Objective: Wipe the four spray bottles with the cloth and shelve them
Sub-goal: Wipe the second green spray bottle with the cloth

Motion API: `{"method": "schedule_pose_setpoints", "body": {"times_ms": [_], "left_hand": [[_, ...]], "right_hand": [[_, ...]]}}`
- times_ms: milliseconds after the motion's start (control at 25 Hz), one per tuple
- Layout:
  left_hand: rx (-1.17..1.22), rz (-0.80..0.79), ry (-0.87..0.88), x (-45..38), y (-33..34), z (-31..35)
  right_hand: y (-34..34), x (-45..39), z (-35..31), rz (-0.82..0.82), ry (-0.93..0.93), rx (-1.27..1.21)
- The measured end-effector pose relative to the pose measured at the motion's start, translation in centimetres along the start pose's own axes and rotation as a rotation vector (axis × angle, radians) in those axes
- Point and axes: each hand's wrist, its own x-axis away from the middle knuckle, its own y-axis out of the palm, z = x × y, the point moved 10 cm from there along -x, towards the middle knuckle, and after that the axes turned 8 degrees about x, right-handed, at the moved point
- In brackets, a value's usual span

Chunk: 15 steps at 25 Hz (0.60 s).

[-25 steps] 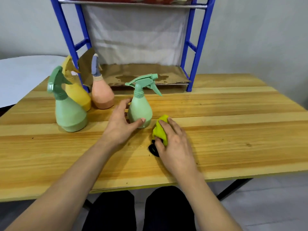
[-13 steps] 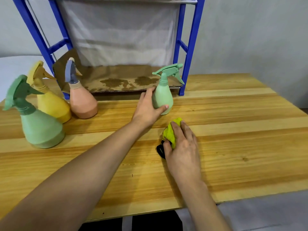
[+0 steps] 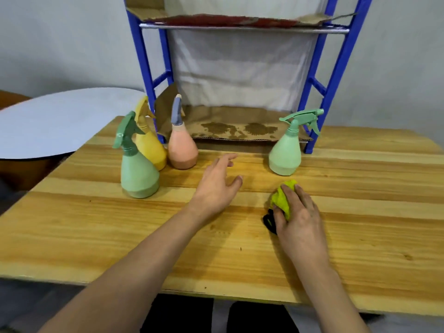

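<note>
A small light green spray bottle (image 3: 286,152) stands upright on the table just in front of the blue shelf's (image 3: 336,75) right leg. To the left stand a larger green bottle (image 3: 138,171), a yellow bottle (image 3: 150,146) behind it and a pink bottle (image 3: 181,147) with a grey-blue trigger. My left hand (image 3: 216,186) hovers empty over the table between the pink and small green bottles, fingers spread. My right hand (image 3: 298,217) presses on a crumpled yellow-green cloth (image 3: 282,199) with a black part beneath it.
The shelf's lowest level is lined with stained brown cardboard (image 3: 235,131); an upper level (image 3: 240,22) sits above. A white cloth hangs behind the shelf. A round grey tabletop (image 3: 55,121) lies off to the left. The wooden table's (image 3: 240,255) near edge runs along the bottom.
My left hand has let go of the small green bottle near the shelf's right leg and drawn back to the left. My right hand stays on the cloth.
</note>
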Motion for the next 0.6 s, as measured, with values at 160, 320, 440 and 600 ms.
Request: {"method": "schedule_pose_setpoints", "body": {"times_ms": [160,320,440,600], "left_hand": [[-0.003,0.19,-0.031,3.2,-6.4,-2.5],[0.068,0.529,-0.05,7.3,-13.0,-4.4],[0.047,0.772,-0.137,10.9,-16.5,-6.3],[-0.017,0.792,-0.236,9.5,-18.4,-7.6]], "right_hand": [[2.5,0.3,-5.4,-0.075,-0.088,-0.047],[2.9,0.7,-6.9,-0.055,-0.077,-0.094],[2.8,0.6,-6.5,-0.054,-0.072,-0.1],[3.0,0.7,-6.5,-0.103,-0.048,-0.081]]}}
